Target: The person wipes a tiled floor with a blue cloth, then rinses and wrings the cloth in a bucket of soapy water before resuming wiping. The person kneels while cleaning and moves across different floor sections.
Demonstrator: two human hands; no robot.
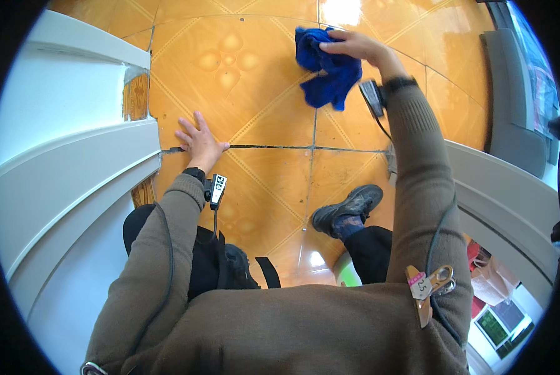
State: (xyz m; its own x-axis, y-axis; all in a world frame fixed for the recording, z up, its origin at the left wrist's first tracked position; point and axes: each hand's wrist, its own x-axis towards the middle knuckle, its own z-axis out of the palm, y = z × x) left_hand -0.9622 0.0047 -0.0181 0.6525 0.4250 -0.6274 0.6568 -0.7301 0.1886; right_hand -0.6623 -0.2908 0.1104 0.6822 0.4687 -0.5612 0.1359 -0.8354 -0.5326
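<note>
My right hand (355, 47) grips a crumpled dark-blue cloth (332, 84) against the tiled floor, at the upper right of the middle. Part of the cloth hangs out loosely toward me. Fingers spread, my left hand (201, 142) rests on the floor tiles (261, 108) near the left door frame and holds nothing. It lies beside a dark, gapped joint (270, 146) that runs across between the two door frames. Small dark specks dot the tile on my side of that joint.
White door-frame moulding (83, 140) stands on the left, its base worn to bare wood (135, 97). Another frame (500, 183) rises on the right, with a grey piece of furniture (514, 103) beyond. My shoe (350, 208) is planted on the tiles. A white-and-green object (348, 272) sits behind my leg.
</note>
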